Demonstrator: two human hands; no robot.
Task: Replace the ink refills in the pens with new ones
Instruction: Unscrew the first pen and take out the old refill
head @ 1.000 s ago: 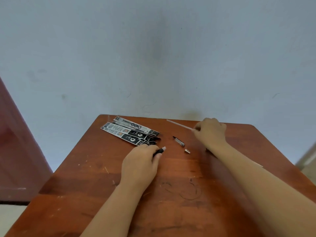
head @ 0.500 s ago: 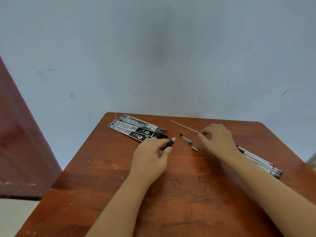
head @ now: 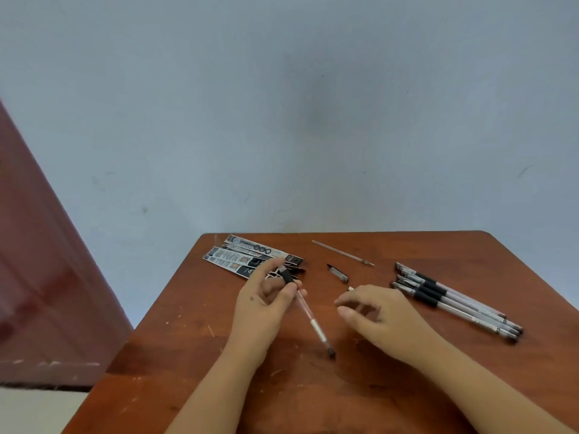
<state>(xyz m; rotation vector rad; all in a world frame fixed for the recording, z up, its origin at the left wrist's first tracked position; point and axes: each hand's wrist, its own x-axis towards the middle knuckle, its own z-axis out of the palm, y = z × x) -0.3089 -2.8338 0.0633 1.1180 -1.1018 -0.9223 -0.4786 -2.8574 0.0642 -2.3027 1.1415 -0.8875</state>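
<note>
My left hand (head: 266,303) grips a clear pen barrel (head: 313,321) by its black grip sleeve; the barrel slants down to the right over the table. My right hand (head: 379,317) hovers beside it with loosely curled fingers and holds nothing. A thin ink refill (head: 343,253) lies alone near the table's far edge. A black pen cap (head: 338,273) lies between refill and hands, and a small metal tip (head: 351,288) peeks out by my right fingers. Packets of new refills (head: 247,256) lie at the far left, partly behind my left hand.
Several clear pens with black grips (head: 454,300) lie side by side at the right of the wooden table (head: 313,396). A pale wall rises just behind the table. A dark red door (head: 40,277) stands at the left.
My right hand has let go of the thin refill, which now lies on the table, and has come back toward me. My left hand has lifted the pen barrel, now plainly in view.
</note>
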